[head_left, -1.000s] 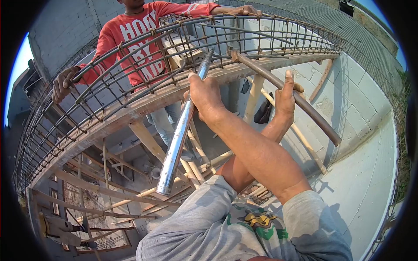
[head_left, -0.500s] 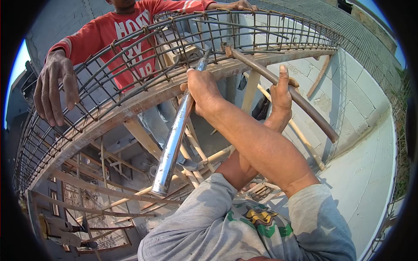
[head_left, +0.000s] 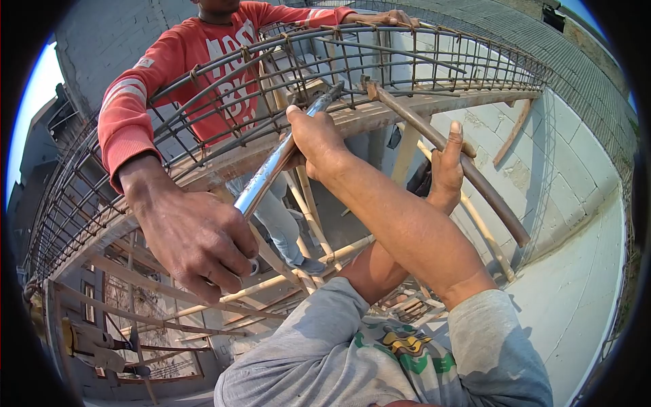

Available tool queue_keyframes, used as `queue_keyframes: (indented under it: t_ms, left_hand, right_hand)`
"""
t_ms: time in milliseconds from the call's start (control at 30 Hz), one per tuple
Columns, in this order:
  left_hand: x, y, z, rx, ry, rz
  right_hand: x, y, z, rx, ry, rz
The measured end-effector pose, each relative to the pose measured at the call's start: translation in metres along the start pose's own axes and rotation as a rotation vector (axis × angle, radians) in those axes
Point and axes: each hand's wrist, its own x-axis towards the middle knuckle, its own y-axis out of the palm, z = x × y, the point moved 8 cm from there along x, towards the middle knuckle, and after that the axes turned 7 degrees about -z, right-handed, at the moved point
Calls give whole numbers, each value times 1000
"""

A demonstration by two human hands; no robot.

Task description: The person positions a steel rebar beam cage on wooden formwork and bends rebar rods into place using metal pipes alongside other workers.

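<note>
My forearms are crossed, the right over the left. My right hand (head_left: 316, 141), at the left of the pair, is closed around a shiny metal pipe (head_left: 266, 178) that slants up to the rebar cage (head_left: 325, 64). On the other side my left hand (head_left: 447, 166) wraps a brown steel bar (head_left: 476, 178), thumb pointing up. The bar's notched head (head_left: 371, 89) sits at the cage's lower rods, close to the pipe's upper end. A co-worker's hand (head_left: 193, 237) is at the pipe's lower end, covering it.
The co-worker in a red sweatshirt (head_left: 224, 61) stands behind the cage, other hand on its top rod. Below the cage runs a curved wooden form board (head_left: 380, 117). Wooden poles (head_left: 319, 254) and planks lie beneath; a block wall (head_left: 566, 156) rises at right.
The co-worker's hand has come down from beside the cage to the pipe's lower end. My hands keep their grips; the view has shifted slightly.
</note>
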Motion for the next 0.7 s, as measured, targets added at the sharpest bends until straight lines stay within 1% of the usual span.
queue_keyframes:
  t_ms: [200, 300, 333, 367, 400, 433, 467, 533, 567, 600, 700]
  left_hand:
    - [4, 2, 8, -66, -23, -9]
    - [4, 2, 8, -88, -8, -33]
    - [3, 2, 9, -90, -32, -22]
    - [2, 3, 7, -93, -53, -9]
    - [-3, 5, -3, -98, -74, 4]
    - [-14, 11, -12, -303, -108, -12]
    - [-38, 23, -39, -506, -141, -36]
    - [-39, 20, -43, -517, -132, -32]
    - [-19, 14, -21, -328, -91, 5]
    - [-6, 11, -9, -136, -58, 39]
    - [-1, 7, -3, -83, -35, 25]
  right_hand:
    - [0, 0, -1, 39, 8, 56]
    - [-7, 1, 0, -107, 23, 313]
    - [-12, 0, 2, -158, 26, 400]
    - [-26, -22, 18, -620, -156, 242]
    - [-60, -38, 51, -934, -552, 165]
    - [-106, -54, 78, -1237, -954, 81]
    - [-142, -74, 101, -1431, -1222, -110]
    - [-166, -124, 125, -1800, -1153, -339]
    - [-169, -147, 127, -1942, -1081, -400]
    - [-165, -171, 121, -2004, -960, -371]
    - [-137, -210, 109, -2089, -569, -359]
